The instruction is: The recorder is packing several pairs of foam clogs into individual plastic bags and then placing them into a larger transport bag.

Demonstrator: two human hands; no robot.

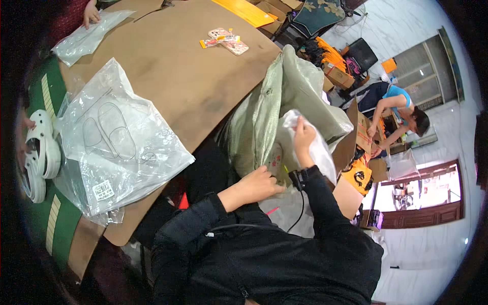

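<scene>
A large pale green woven sack (273, 96) gapes open beside the table. My left hand (254, 187) is at its near rim, fingers curled and closed on the edge of the sack. Farther right, over the sack's mouth, my right hand (304, 140) grips a white plastic bag (321, 152) that hangs from the fingers. What lies inside that bag cannot be made out. A large clear plastic bag (137, 109) printed with a slipper outline and bearing a white label lies flat on the table to my left.
The brown table (203, 81) carries a patterned phone case (236, 47) with small wrapped packets. At the left edge, another person's hand touches white clogs (51, 157) near a green mat (60, 223). Another hand (91, 14) rests by a clear bag. A co-worker (399, 101) bends over cardboard boxes.
</scene>
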